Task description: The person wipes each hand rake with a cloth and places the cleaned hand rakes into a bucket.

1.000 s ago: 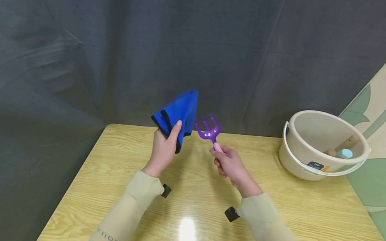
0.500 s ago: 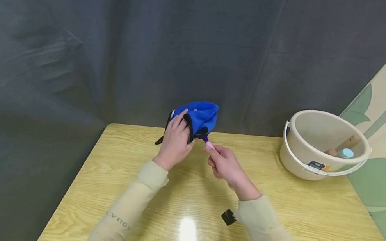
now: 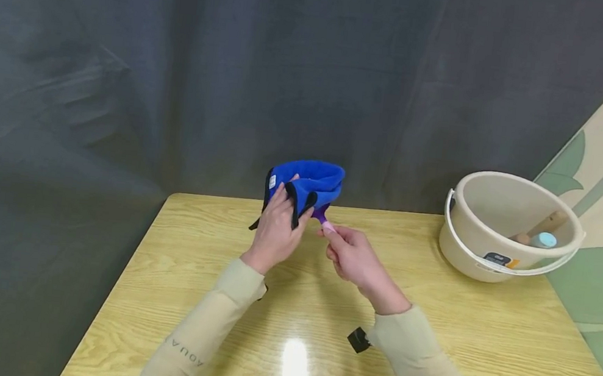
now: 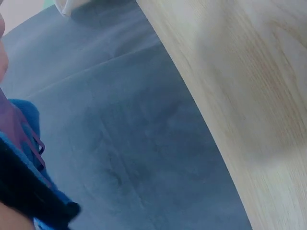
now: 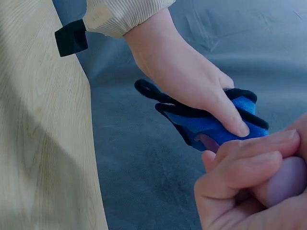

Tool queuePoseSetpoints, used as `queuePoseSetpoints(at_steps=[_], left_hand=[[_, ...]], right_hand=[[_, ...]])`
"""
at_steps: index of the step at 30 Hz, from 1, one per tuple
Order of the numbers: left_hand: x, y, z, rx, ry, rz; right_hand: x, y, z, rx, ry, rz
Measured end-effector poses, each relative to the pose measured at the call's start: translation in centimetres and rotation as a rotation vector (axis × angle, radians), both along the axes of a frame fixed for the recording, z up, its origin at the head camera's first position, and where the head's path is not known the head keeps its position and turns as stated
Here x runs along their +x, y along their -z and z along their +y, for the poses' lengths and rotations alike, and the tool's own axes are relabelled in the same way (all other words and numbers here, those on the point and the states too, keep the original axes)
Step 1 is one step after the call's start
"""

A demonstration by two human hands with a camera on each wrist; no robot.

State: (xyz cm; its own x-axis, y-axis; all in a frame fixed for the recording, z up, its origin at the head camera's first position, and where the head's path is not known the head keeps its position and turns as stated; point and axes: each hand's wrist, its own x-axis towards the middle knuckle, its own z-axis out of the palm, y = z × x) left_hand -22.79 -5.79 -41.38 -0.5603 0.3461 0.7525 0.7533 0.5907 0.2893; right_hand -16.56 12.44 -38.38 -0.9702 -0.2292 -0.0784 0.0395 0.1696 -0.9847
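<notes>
My left hand holds a blue cloth with black edging, folded around the head of a small garden fork. The purple tines are mostly hidden in the head view; the left wrist view shows part of the purple head against the cloth. In the right wrist view the left thumb presses the cloth from above. My right hand grips the fork's pink handle, whose rounded end pokes out of the curled fingers. Both hands are above the far half of the table.
A beige bucket with a white handle stands at the table's right rear. Inside it are a wooden piece and something with a light-blue end. A dark curtain hangs behind the wooden table.
My left hand has moved right, bringing the cloth from beside the fork to around its tines. Over the last half second the cloth has shifted slightly. The right hand has stayed nearly in place.
</notes>
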Motion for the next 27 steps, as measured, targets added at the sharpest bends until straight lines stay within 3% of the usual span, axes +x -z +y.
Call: queuePoseSetpoints(at_steps=[8,14,17,22,27], left_hand=[[1.7,0.6,0.8,0.106,0.075,-0.096],[2.6,0.6,1.3,0.1,0.153,-0.066],[2.6,0.5,1.2,0.034,0.173,-0.041],[1.3,0.5,0.6,-0.065,0.112,-0.034],[0.2,0.3,-0.3,-0.139,-0.029,-0.022]], right_hand=[[-0.2,0.2,0.2,0.046,0.012,0.062],[-0.3,0.5,0.4,0.055,0.025,0.108],[-0.3,0.7,0.4,0.105,0.033,0.157],[0.0,0.9,0.2,0.171,0.014,0.212],[0.4,1.2,-0.1,0.162,-0.011,0.166]])
